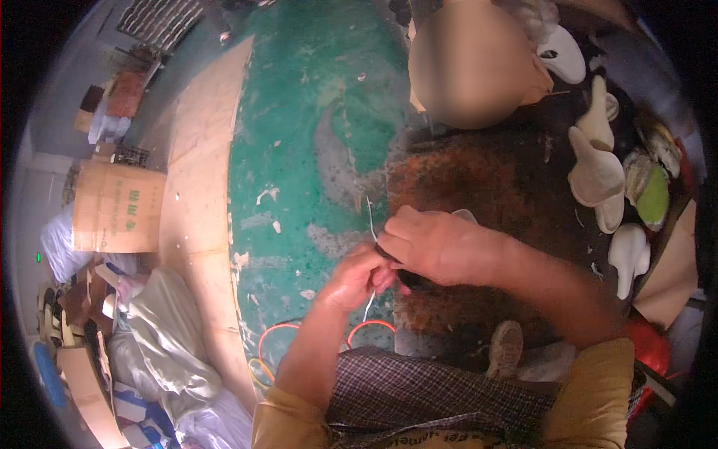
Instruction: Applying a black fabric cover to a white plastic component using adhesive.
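A small dark object [410,278] is held between the two hands just above the near edge of the rust-brown work surface [486,187], and a thin white cord [371,218] rises from the spot where the hands meet, with another short length of it hanging below them. The left hand [357,277] is closed around the lower part of the cord and the dark piece, its fingers curled in and pressed together. The right hand [432,243] is laid over the top, clamped down on the dark object, so that only a sliver of it shows beneath the knuckles. The step in hand is judged to be a fine threading, tying or stitching of the cord to the dark piece, still under way. A steady pinch from one hand and a controlled pull on the free end of the cord from the other would be called for next, with tension kept even so that the cord does not slip. The shape and kind of the dark object cannot be made out, since it is almost wholly covered by the right hand. Whether a needle or tool is held cannot be told. The point where the cord meets the piece is hidden. Orange and red loops of wire [278,337] by the left forearm are partly cut off by the sleeve, and the white moulded forms [598,172] at the right are blurred toward the rim.
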{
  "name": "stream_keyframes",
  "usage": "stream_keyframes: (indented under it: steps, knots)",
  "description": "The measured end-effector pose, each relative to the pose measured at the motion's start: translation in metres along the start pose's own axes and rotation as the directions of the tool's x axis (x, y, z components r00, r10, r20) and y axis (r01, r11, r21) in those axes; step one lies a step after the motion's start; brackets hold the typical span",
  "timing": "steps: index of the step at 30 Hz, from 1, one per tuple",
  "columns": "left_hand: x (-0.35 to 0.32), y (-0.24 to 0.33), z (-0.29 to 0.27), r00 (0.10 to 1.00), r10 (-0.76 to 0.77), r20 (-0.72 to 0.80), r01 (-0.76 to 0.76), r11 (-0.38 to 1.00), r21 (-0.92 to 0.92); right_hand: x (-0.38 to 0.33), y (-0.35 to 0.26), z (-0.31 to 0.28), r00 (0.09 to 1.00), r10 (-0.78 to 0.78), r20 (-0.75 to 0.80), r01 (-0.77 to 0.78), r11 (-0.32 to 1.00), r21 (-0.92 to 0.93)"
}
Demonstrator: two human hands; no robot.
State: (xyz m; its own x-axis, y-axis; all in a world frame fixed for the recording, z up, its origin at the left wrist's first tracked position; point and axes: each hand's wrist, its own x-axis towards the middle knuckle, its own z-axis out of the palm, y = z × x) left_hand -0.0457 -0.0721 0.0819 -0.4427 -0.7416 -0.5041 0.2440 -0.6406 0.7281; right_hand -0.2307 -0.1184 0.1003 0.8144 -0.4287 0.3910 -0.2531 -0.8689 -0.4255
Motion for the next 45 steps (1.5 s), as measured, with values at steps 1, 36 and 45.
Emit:
stream_keyframes:
  steps: [1,36,45]
  knots:
    - [-0.002,0.0,-0.002,0.999,0.032,0.01,-0.033,0.998,0.053,0.001,-0.003,-0.003,0.998,-0.042,0.048,0.046,0.994,-0.102]
    - [0.028,-0.037,-0.001,0.709,0.608,-0.357,-0.197,0.657,0.727,0.005,-0.006,0.06,0.81,0.525,-0.261,-0.482,0.85,0.211]
    - [0.046,-0.033,-0.015,0.726,0.597,-0.341,-0.163,0.631,0.758,-0.049,0.018,0.056,0.859,0.49,-0.151,-0.481,0.872,0.094]
